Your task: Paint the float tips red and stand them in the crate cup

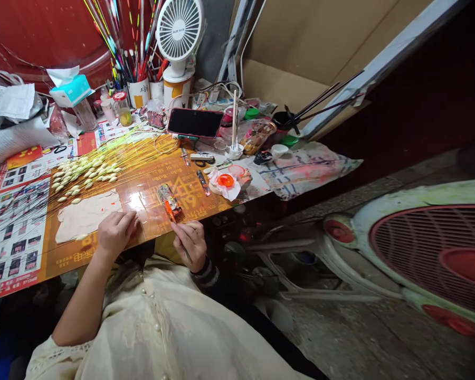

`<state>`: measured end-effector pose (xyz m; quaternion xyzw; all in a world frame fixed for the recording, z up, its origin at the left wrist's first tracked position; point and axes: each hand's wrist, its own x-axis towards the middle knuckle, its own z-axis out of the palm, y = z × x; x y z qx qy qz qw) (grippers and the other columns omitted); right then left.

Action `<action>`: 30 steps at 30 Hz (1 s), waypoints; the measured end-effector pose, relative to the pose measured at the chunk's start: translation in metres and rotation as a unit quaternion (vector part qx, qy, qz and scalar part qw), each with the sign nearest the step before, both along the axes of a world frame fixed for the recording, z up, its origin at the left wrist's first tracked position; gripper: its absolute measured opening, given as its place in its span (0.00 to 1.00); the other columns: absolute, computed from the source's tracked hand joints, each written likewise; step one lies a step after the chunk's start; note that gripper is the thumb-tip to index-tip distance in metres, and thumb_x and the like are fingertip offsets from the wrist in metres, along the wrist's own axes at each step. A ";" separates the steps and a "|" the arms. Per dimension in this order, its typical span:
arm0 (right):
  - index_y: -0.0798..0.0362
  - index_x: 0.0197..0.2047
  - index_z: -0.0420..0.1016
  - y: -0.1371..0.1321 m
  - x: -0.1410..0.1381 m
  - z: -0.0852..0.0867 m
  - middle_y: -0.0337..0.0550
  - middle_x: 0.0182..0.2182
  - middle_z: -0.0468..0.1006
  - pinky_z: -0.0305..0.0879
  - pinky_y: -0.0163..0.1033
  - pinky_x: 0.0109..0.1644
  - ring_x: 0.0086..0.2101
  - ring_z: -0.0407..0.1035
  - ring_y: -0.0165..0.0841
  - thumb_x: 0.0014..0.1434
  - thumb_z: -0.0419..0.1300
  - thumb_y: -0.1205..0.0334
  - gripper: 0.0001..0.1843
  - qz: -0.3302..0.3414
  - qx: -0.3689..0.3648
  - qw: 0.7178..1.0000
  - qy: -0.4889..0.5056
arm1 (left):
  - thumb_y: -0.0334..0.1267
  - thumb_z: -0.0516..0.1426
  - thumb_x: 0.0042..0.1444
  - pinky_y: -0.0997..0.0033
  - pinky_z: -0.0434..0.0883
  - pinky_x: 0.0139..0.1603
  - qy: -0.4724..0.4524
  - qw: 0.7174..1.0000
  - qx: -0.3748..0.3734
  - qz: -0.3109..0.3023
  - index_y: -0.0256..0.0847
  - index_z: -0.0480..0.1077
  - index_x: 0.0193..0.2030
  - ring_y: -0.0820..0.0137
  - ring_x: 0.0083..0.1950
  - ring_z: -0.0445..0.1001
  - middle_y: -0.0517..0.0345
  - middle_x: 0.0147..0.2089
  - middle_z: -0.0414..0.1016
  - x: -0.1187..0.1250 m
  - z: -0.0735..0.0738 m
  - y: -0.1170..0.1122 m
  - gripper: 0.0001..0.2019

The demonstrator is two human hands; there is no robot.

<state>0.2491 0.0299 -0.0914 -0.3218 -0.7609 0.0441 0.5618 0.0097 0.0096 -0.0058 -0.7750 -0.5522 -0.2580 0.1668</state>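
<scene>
My right hand (191, 244) is closed round a slim paintbrush (171, 214) near the table's front edge. The brush's orange end rests over a small paint-smeared block (169, 199). To the left, my left hand (116, 232) lies at the edge of the table beside a pale cloth (87, 215), its fingers curled together; what they hold, if anything, is hidden. Beyond the cloth lie several thin yellow-green rods with pale oval bodies (87, 171). On the right, a white tissue-lined dish of bright orange paint (225, 181) sits by the corner.
A phone (196, 123) leans on a stand at the back, with a small white fan (179, 30) behind it. Cups of brushes (138, 94), jars (123, 111) and a tissue pack (72, 91) line the back. A large floor fan (431, 253) stands at right.
</scene>
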 end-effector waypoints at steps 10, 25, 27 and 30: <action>0.47 0.66 0.65 0.000 0.002 0.000 0.45 0.47 0.77 0.66 0.51 0.55 0.46 0.65 0.36 0.64 0.56 0.67 0.27 0.022 -0.008 1.000 -0.012 | 0.37 0.55 0.65 0.69 0.69 0.37 0.018 1.000 0.024 -0.002 0.41 0.75 0.45 0.69 0.35 0.76 0.54 0.34 0.80 -0.001 -0.002 0.000 0.08; 0.49 0.66 0.64 0.000 0.001 0.000 0.47 0.45 0.77 0.70 0.52 0.52 0.44 0.68 0.37 0.64 0.55 0.69 0.28 -0.004 0.000 1.000 0.013 | 0.39 0.55 0.65 0.69 0.70 0.38 -0.006 1.000 -0.004 0.005 0.42 0.76 0.45 0.68 0.36 0.77 0.53 0.35 0.80 -0.001 0.000 0.001 0.09; 0.49 0.66 0.65 -0.002 0.002 0.000 0.47 0.44 0.77 0.70 0.54 0.53 0.44 0.68 0.37 0.64 0.54 0.68 0.26 0.001 0.001 1.000 0.010 | 0.39 0.55 0.66 0.69 0.70 0.37 -0.014 1.000 -0.010 0.008 0.43 0.76 0.45 0.68 0.36 0.77 0.53 0.34 0.80 0.000 0.000 0.001 0.09; 0.48 0.64 0.67 -0.005 0.001 0.001 0.46 0.44 0.77 0.70 0.54 0.54 0.44 0.68 0.36 0.64 0.54 0.68 0.26 0.024 0.009 1.000 0.003 | 0.39 0.54 0.66 0.69 0.69 0.37 -0.011 1.000 -0.009 0.008 0.43 0.76 0.45 0.69 0.35 0.77 0.53 0.34 0.80 0.000 -0.001 0.001 0.09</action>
